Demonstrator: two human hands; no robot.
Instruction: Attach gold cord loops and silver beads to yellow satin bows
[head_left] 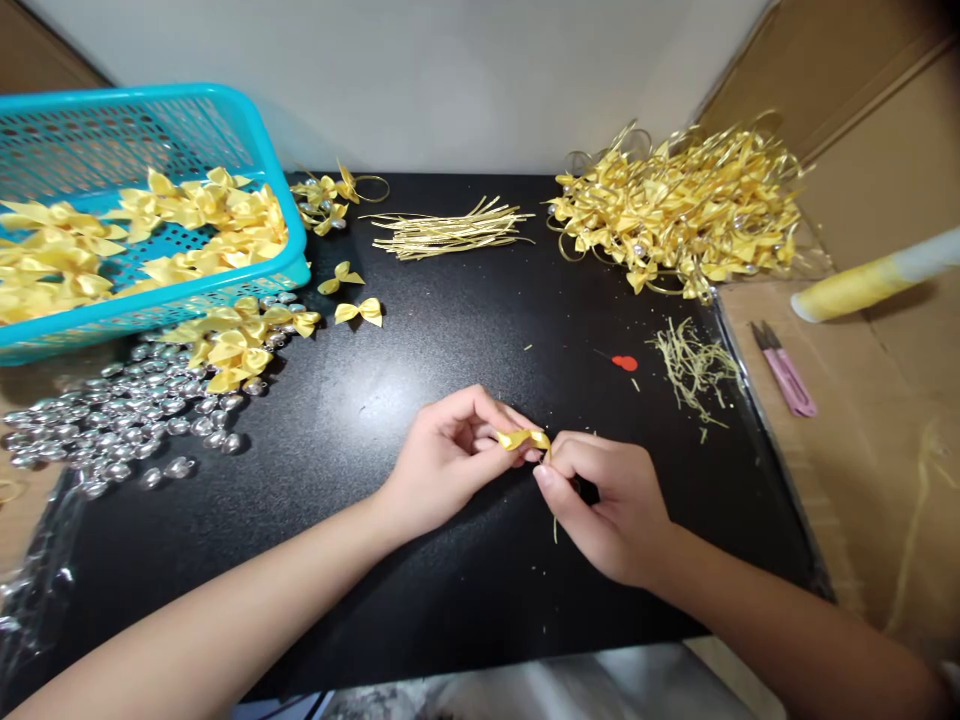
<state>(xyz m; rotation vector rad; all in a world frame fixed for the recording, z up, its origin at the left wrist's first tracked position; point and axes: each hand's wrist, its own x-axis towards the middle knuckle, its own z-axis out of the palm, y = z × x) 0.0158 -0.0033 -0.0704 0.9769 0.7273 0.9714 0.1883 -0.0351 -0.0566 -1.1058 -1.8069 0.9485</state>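
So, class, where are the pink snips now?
Head view: the pink snips lie on the cardboard at right, just past the black table, near the cord clippings.

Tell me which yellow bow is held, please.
The yellow bow pinched in the left hand, with the right hand at its end; the other bows lie away from both.
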